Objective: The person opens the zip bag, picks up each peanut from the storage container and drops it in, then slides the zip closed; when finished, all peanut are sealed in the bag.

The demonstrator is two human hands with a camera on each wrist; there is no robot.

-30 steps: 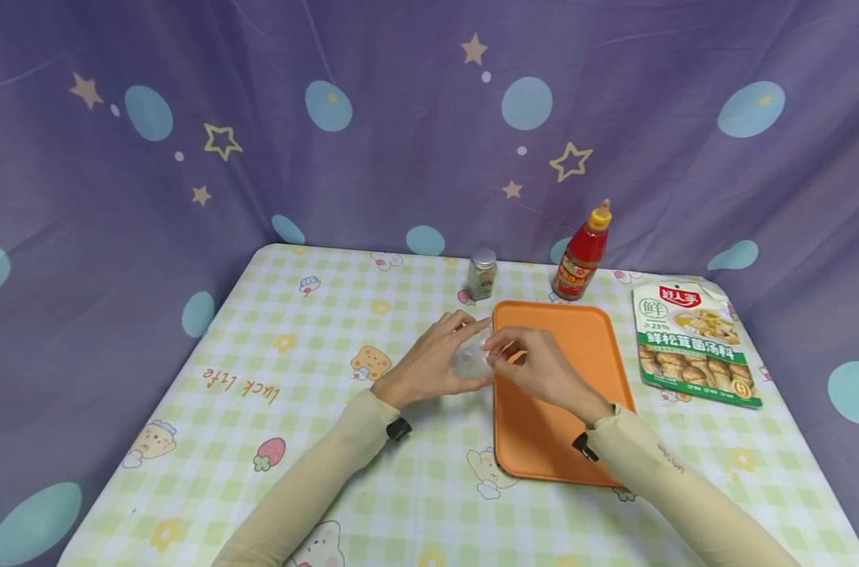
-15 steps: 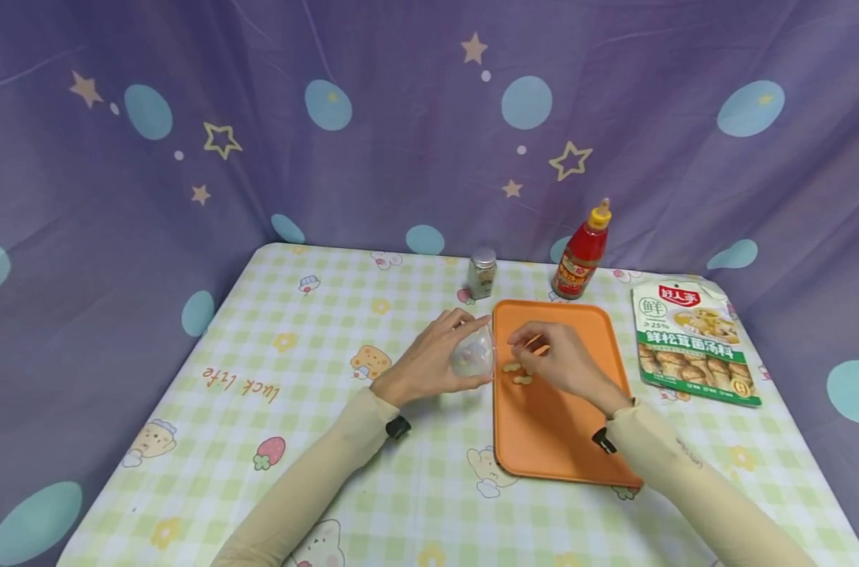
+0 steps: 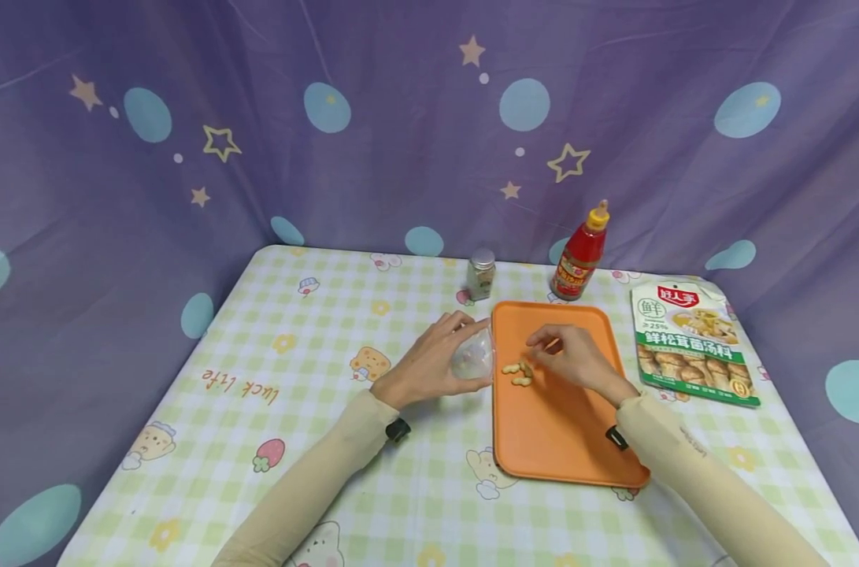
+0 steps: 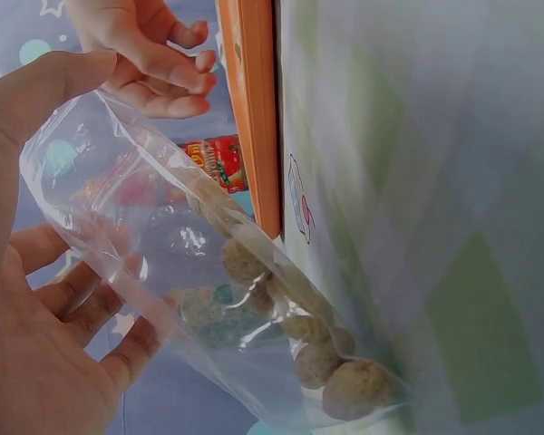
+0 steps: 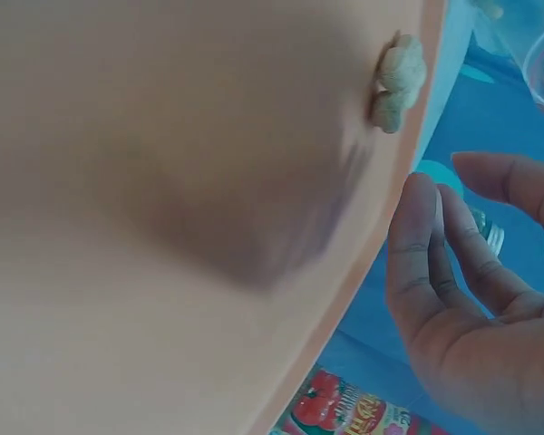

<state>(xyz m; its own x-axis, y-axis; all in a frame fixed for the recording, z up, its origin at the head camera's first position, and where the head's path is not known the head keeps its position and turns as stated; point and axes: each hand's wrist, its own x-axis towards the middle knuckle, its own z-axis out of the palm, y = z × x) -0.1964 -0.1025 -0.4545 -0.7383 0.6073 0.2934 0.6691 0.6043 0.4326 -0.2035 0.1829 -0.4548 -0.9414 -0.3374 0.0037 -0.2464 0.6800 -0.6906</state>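
Observation:
My left hand (image 3: 429, 358) holds a clear plastic bag (image 3: 473, 356) at the left edge of the orange tray (image 3: 557, 441). In the left wrist view the bag's mouth is spread between thumb and fingers, and several peanuts (image 4: 352, 390) lie along its lower side. A small group of peanuts (image 3: 521, 381) lies on the tray near its left rim. Just right of them, my right hand (image 3: 572, 358) hovers over the tray. In the right wrist view its thumb and fingers are apart, loosely bent, with nothing between them.
Behind the tray stand a small shaker jar (image 3: 482, 276) with a silver lid and a red sauce bottle (image 3: 579, 260) with a yellow cap. A green and white food pouch (image 3: 694, 342) lies to the right. A checked tablecloth (image 3: 316, 472) covers the table.
My right hand has moved from the bag's mouth rightward over the tray. Peanuts now show on the tray, one more than half a second ago. The left hand and bag stay in place.

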